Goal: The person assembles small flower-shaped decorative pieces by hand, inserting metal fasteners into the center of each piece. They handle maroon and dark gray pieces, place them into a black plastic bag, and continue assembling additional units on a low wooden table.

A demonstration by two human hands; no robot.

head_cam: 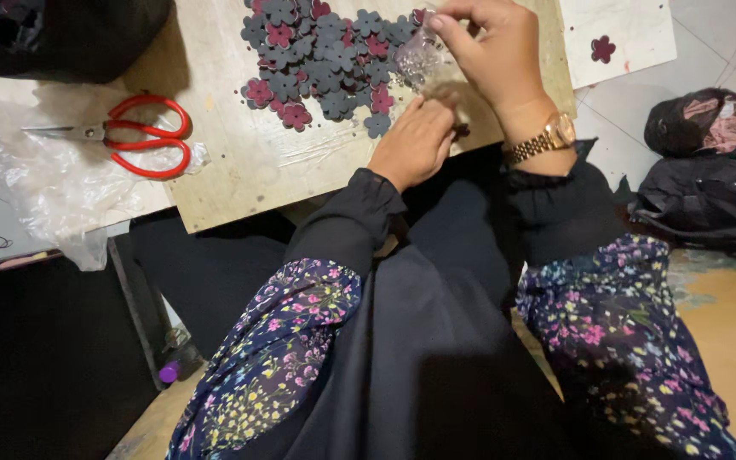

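Note:
A pile of small flower-shaped cut-outs (321, 60), grey and dark red, lies on a pale wooden board (240, 162). My right hand (491, 51), with a gold watch at the wrist, pinches a small clear plastic bag (423, 60) that holds tiny pieces, just right of the pile. My left hand (415, 140) rests on the board's near edge below the bag, fingers curled together near a dark flower piece; what its fingertips hold is too small to tell.
Red-handled scissors (134, 136) lie at the board's left on crumpled clear plastic (53, 183). One dark red flower (603, 48) sits on a white sheet at the upper right. Dark bundled cloth (709, 170) lies on the tiled floor to the right.

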